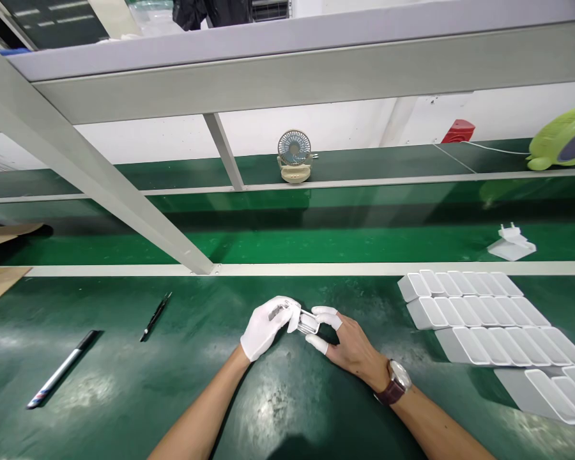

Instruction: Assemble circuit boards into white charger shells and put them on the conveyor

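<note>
A small white rectangular plastic piece [308, 322] with a hollow end is held between my two hands, low over the green tabletop. My left hand [269, 327], in a white glove, is closed around its left part and hides much of it. At the piece's right end, my right hand [347, 342] has thumb and fingers in white finger covers, closed about its edges. What lies under the left fingers cannot be made out.
Rows of white rectangular plastic cases [479, 313] stand on the right. At left lie a marker [63, 369] and a black pen-like tool [156, 316]. A white plug adapter [512, 243] and small fan [294, 155] are behind. A slanting frame post [124, 198] crosses the left.
</note>
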The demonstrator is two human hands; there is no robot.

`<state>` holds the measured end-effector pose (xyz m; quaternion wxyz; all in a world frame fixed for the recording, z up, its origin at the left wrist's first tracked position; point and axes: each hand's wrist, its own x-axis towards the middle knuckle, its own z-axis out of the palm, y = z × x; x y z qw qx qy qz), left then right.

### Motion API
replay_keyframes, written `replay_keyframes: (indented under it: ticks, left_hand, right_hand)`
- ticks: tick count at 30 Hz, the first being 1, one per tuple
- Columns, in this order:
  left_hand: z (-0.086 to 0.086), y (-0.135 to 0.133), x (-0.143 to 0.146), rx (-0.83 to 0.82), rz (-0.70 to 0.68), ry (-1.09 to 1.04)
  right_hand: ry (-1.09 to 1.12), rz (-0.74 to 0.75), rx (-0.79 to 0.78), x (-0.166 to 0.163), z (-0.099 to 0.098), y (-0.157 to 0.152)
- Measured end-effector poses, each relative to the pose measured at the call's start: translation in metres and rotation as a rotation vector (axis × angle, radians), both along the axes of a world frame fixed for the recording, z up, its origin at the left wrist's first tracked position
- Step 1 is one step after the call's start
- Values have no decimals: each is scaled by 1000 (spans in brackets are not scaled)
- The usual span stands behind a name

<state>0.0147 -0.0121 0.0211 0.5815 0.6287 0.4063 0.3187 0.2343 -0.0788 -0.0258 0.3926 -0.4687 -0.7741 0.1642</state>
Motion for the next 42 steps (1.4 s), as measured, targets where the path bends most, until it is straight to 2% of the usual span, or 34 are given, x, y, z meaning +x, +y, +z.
replay_keyframes:
  ticks: [6,12,14,17,19,21,25,32,34,36,38,40,42]
  left_hand:
    - [-2,0,0,-24,2,-13]
    - [-3,1,-2,-6,10,12]
    - [-8,0,-2,14,17,-5]
    - [-16,-2,0,79,11,7]
    - [-18,-5,4,170,-11,137]
    - [-17,-9,8,268,-40,299]
    - [-18,-13,11,328,-58,386]
    - [-28,-14,7,382,-38,331]
    - [-26,-15,7,394,-38,342]
    - [-23,-15,7,399,-39,361]
    - [-20,-14,7,397,-51,387]
    - [-19,-12,7,396,-58,421]
    - [-20,-10,8,402,-44,442]
  right_hand:
    - [-22,12,87,-3,-1,0]
    - [-77,60,-2,-7,0,-2]
    - [79,57,-60,-8,0,0]
    - [588,-18,-273,-11,0,6]
    - [920,-53,-465,-11,1,9]
    - [1120,-41,-622,-11,4,11]
    - [1271,9,-755,-12,5,10]
    - [1237,34,-820,-14,-1,7]
    - [1196,35,-814,-14,-2,7]
    - [1110,22,-728,-15,-1,7]
    - [957,4,-530,-15,-1,6]
    - [716,-22,-292,-14,0,3]
    - [451,-30,-126,-14,1,-1]
